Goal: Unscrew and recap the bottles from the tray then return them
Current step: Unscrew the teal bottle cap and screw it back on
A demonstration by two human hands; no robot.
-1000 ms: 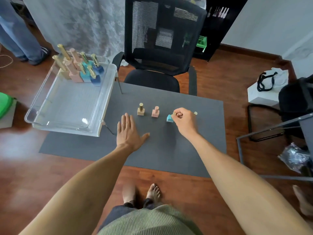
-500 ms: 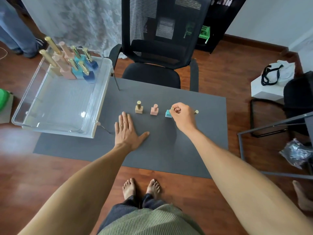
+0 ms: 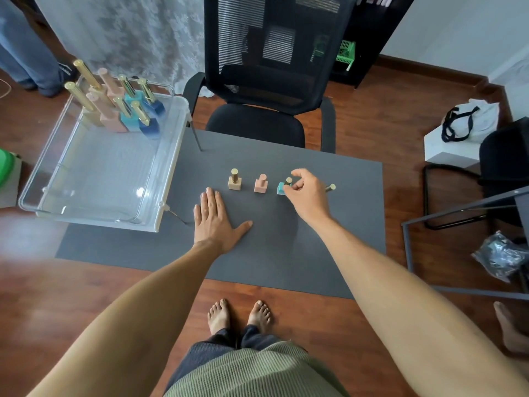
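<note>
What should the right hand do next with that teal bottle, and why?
Probably twist the gold cap with the right hand: its fingers are at the cap of the teal bottle, which stands on the mat. The left hand lies flat, idle.

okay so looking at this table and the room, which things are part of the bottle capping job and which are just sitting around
Part of the job:
- teal bottle, right hand at its cap
- beige bottle
- pink bottle
- gold cap, partly hidden behind the hand
- clear tray holding more bottles
- left hand, flat on the mat

Lying about:
- office chair
- white bag
- green basket
</note>
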